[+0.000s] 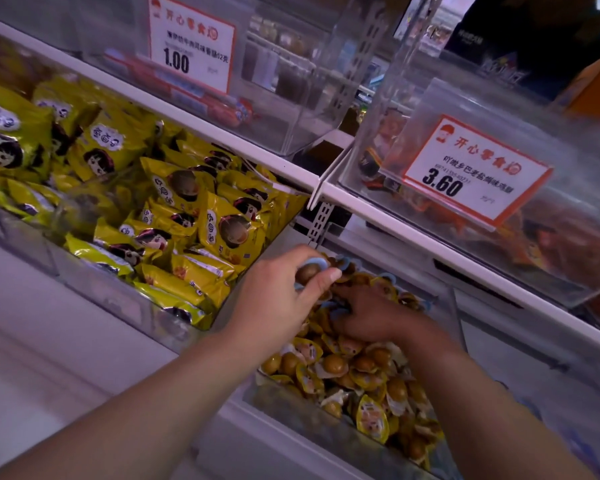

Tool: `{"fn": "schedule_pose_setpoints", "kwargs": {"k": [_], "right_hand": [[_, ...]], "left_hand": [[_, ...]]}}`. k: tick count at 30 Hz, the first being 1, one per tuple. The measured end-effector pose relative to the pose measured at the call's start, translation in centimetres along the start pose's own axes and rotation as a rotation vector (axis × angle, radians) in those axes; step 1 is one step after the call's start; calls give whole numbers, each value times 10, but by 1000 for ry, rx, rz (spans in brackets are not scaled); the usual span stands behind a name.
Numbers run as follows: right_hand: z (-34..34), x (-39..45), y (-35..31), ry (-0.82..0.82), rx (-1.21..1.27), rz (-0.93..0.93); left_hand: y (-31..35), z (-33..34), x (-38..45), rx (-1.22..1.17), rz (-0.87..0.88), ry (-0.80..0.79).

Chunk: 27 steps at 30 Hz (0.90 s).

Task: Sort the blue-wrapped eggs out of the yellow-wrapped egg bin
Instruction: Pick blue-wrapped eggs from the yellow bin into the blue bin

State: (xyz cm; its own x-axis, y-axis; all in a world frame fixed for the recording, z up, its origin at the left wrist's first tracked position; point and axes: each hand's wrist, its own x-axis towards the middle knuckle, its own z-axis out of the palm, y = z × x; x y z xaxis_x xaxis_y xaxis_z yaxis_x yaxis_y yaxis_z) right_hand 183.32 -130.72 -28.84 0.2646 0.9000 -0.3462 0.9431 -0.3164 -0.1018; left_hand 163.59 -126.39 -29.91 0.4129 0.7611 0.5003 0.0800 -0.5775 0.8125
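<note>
The left hand [284, 292] pinches one blue-wrapped egg [309, 271] between thumb and fingers [329, 275], above the clear bin [326, 434] of yellow-wrapped eggs [371, 419]. Just right, the right hand [371, 315] lies on the pile, fingers spread among several more blue wrappers [345, 263]; I cannot count them.

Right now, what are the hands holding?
The left hand pinches a blue-wrapped egg by its sides, thumb in front. The right hand rests among the eggs; its grip cannot be told.

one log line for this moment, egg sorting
step: sorting | left hand: pinches blue-wrapped egg | right hand: digging among eggs in bin | blue eggs remain at bin's back
</note>
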Motion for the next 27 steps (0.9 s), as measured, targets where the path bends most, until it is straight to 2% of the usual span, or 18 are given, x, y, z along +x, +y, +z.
{"fn": "schedule_pose_setpoints", "kwargs": {"k": [2, 3, 10, 12, 16, 18, 20, 22, 24, 27], "right_hand": [[-2, -1, -1, -46, 13, -53], [-2, -1, 0, -12, 5, -76], [5, -4, 9, 328, 52, -75], [4, -10, 8, 450, 173, -79], [-6, -37, 0, 737, 646, -16], [-3, -60, -6, 803, 1069, 39], [7, -83, -18, 701, 1604, 21], [17, -103, -34, 531, 1994, 6], [24, -117, -41, 402, 2236, 20], [23, -132, -35, 423, 2342, 67]], "left_hand": [[2, 0, 0, 0, -4, -7], [2, -1, -1, 4, -7, -10], [3, -3, 1, -25, 3, -52], [4, -3, 1, -26, 46, -42], [9, 1, -2, -35, 170, -2], [14, 8, -5, -71, 218, 21], [20, 20, -9, -151, 190, 18], [30, 39, -17, -220, 110, -16], [41, 61, -28, -217, 100, -106], [51, 89, -43, 55, 302, -236]]}}
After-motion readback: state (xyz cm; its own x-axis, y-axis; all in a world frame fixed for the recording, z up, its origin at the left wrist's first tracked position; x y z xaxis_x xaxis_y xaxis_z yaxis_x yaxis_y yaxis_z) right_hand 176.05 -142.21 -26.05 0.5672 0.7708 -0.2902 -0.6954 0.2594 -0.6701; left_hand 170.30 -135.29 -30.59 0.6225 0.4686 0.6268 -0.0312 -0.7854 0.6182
